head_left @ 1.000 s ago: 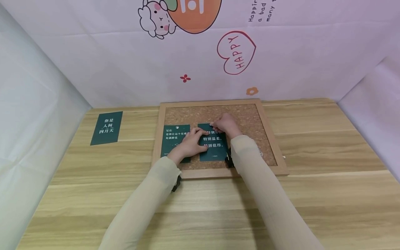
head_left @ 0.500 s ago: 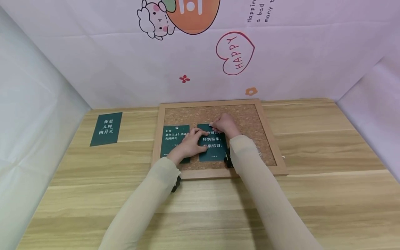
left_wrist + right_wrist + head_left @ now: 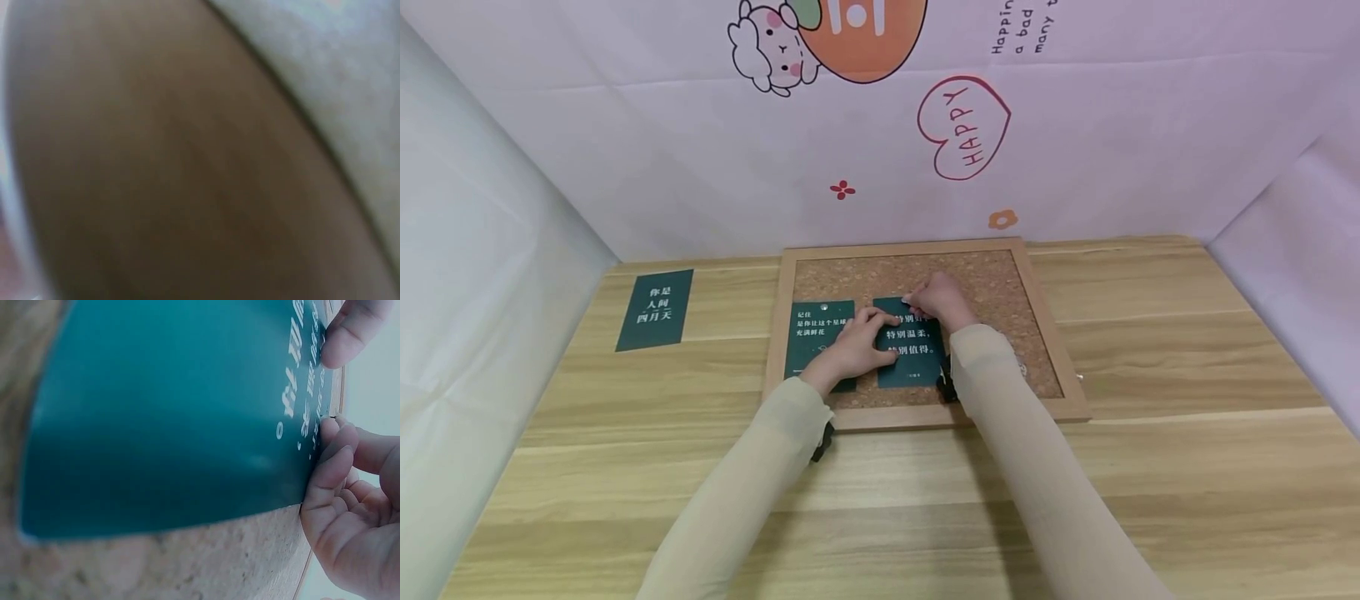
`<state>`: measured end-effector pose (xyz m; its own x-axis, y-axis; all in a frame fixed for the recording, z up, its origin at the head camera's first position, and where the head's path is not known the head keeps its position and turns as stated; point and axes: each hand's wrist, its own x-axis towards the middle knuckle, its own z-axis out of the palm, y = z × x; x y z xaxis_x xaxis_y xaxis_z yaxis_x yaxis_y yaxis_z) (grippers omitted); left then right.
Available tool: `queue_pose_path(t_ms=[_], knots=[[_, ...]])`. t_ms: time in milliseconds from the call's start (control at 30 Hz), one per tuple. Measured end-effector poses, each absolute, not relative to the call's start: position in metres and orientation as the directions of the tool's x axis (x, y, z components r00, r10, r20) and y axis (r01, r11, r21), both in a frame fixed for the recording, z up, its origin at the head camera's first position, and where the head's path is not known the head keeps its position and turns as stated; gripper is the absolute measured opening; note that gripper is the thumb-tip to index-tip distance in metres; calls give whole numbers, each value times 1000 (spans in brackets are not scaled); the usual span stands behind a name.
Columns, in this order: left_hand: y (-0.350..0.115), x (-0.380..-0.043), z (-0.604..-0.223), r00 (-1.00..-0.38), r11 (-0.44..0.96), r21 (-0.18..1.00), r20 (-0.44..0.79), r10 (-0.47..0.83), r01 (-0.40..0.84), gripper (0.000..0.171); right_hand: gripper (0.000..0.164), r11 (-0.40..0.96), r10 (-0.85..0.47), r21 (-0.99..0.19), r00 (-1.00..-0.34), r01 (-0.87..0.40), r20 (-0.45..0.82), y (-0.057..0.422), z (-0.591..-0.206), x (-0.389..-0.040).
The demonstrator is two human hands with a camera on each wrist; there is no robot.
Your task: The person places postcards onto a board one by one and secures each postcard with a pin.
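A dark green card (image 3: 913, 369) with white writing lies on the cork of a wood-framed corkboard (image 3: 887, 417). My left hand (image 3: 852, 346) rests across its left edge, thumb and fingers spread on the card. At the card's top edge my right hand (image 3: 945, 302) pinches a small pale pushpin (image 3: 906, 301), mostly covered by the fingertips. The right wrist view shows the curled fingers of this hand (image 3: 356, 519) beside the card (image 3: 156, 425), whose near corner stands off the cork. A second green card (image 3: 805, 333), left of it, carries a pin (image 3: 824, 307) at its top.
Another green card (image 3: 656, 310) lies on the wooden table (image 3: 700, 467) at the left. Near the board's right side sits a small shiny thing (image 3: 1080, 377). Something pale (image 3: 1022, 367) shows on the cork beside the right sleeve. A printed white cloth (image 3: 700, 167) stands behind.
Both hands keep practically the same places on the card and pin. The whole head view has shifted very slightly.
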<state>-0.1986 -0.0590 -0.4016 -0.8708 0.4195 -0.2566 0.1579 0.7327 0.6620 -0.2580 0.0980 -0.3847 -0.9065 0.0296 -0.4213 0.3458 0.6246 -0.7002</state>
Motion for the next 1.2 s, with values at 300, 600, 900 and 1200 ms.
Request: queue_pose_path(t_ms=[300, 600, 900, 1200], knots=[[-59, -198, -400, -870, 732, 662, -257, 421, 159, 49, 21, 618, 25, -709, -909, 341, -416, 97, -383, -257], [-59, -197, -398, -869, 733, 662, -260, 420, 157, 49, 21, 648, 38, -683, -910, 337, -413, 95, -383, -257], [-59, -198, -399, -866, 734, 660, -262, 425, 161, 50, 26, 661, 10, -678, -908, 320, -419, 98, -384, -259], [-59, -199, -402, -869, 736, 657, -256, 424, 165, 50, 25, 659, 5, -682, -908, 318, -419, 100, -384, -258]])
